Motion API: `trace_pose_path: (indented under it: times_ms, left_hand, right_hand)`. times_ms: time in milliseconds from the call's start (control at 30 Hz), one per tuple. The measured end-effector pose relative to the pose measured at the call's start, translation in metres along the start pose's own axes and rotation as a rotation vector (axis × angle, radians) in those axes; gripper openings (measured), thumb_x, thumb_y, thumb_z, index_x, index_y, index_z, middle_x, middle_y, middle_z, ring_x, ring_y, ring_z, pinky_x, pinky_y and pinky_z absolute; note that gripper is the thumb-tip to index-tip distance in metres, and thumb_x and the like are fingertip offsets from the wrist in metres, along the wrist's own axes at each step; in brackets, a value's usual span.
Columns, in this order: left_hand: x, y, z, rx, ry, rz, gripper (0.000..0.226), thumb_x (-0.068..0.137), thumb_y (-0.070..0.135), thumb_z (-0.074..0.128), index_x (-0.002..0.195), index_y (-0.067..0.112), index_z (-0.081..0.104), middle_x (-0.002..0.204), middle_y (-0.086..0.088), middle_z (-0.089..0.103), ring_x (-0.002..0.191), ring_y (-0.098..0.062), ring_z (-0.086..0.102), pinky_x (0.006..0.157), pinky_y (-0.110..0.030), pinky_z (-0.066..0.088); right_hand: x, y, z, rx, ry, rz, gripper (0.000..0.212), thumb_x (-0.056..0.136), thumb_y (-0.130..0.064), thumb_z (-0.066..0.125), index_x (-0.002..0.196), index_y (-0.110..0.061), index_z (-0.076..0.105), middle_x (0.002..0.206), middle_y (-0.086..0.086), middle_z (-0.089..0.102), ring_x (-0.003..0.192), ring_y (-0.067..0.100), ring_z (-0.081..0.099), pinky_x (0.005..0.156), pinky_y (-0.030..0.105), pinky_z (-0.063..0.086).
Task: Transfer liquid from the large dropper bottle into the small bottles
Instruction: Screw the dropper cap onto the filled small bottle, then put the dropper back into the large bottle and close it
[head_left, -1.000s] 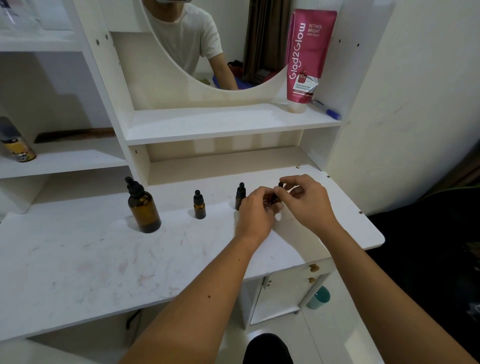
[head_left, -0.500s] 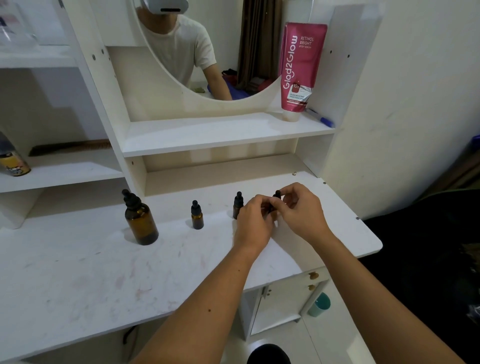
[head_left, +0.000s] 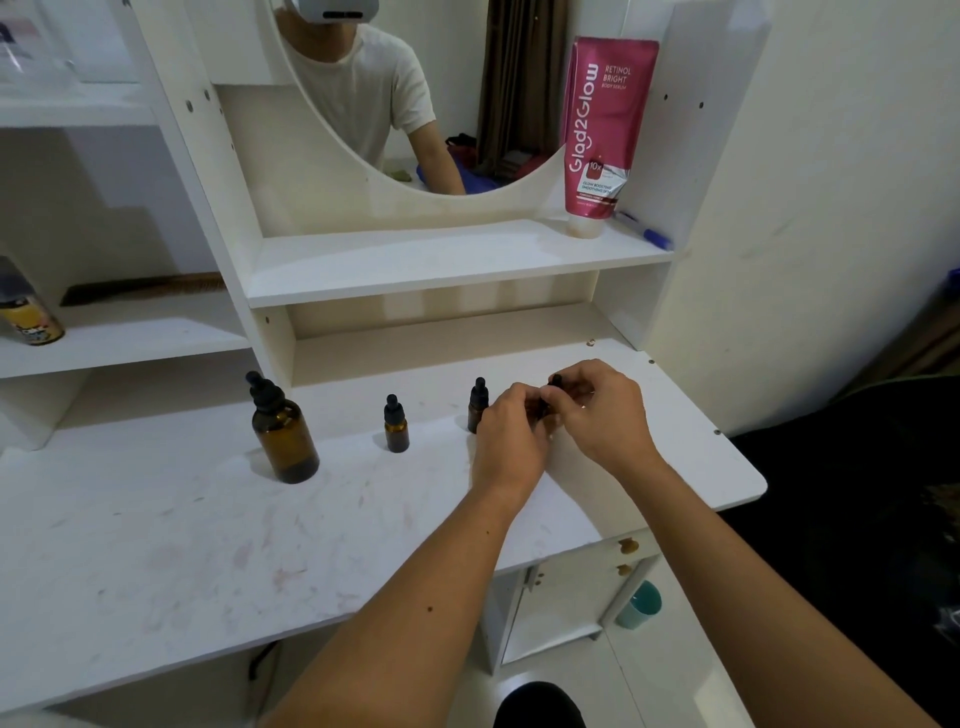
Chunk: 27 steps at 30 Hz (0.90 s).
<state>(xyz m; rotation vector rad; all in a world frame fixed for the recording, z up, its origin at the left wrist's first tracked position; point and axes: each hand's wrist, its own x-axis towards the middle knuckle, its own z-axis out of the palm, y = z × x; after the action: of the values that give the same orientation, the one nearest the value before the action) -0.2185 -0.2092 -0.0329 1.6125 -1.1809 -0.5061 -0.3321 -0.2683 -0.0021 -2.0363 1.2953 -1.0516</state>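
Step in hand, by our reading: uncapping the rightmost small bottle. Our left hand grips its body on the table; right hand pinches its cap. Large bottle stands capped, far left. Next: lift cap straight, keep bottle upright.

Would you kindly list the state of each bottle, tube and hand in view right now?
large dropper bottle: upright, capped, untouched.
leftmost small bottle: upright, capped.
middle small bottle: upright, capped, partly behind left hand.
rightmost small bottle: held, mostly hidden.
left hand: grips that bottle's body.
right hand: pinches its dropper cap.
pink tube: standing cap-down on shelf.
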Motion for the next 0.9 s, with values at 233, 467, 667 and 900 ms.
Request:
trace_pose_path:
  times_ms: [233, 467, 667, 900]
  left_hand:
    - [-0.005, 0.005, -0.005, -0.046, 0.003, 0.009, 0.022, 0.096, 0.019, 0.071, 0.118, 0.021, 0.069, 0.108, 0.009, 0.074, 0.102, -0.005, 0.069, 0.093, -0.032, 0.059]
    - [-0.021, 0.003, -0.017, -0.137, 0.008, -0.051, 0.05, 0.092, 0.028, 0.077, 0.137, 0.014, 0.062, 0.128, 0.001, 0.07, 0.117, -0.011, 0.065, 0.104, -0.031, 0.054]
    - [-0.055, -0.008, -0.057, -0.242, -0.019, -0.093, 0.051, 0.087, 0.032, 0.082, 0.133, 0.019, 0.065, 0.123, 0.007, 0.072, 0.111, -0.006, 0.069, 0.101, -0.027, 0.055]
    - [-0.088, -0.021, -0.124, -0.207, -0.039, -0.097, 0.049, 0.086, 0.036, 0.082, 0.131, 0.026, 0.064, 0.124, 0.013, 0.072, 0.11, -0.004, 0.068, 0.098, -0.024, 0.056]
  right_hand:
    - [-0.005, -0.003, -0.001, 0.072, -0.023, 0.066, 0.021, 0.092, -0.028, 0.081, 0.11, -0.017, 0.076, 0.1, -0.007, 0.075, 0.082, -0.001, 0.07, 0.069, 0.001, 0.048]
    - [-0.018, -0.015, -0.008, 0.087, -0.001, 0.052, 0.039, 0.091, -0.036, 0.08, 0.126, -0.023, 0.07, 0.119, -0.009, 0.068, 0.1, 0.011, 0.066, 0.082, 0.011, 0.047]
    - [-0.034, -0.036, -0.009, 0.094, 0.053, 0.0, 0.041, 0.092, -0.032, 0.08, 0.129, -0.021, 0.067, 0.126, -0.005, 0.064, 0.108, 0.015, 0.062, 0.089, 0.017, 0.046]
    - [-0.061, -0.078, 0.013, 0.14, 0.054, -0.085, 0.038, 0.093, -0.033, 0.079, 0.129, -0.025, 0.068, 0.124, -0.011, 0.063, 0.109, 0.003, 0.06, 0.096, 0.016, 0.047]
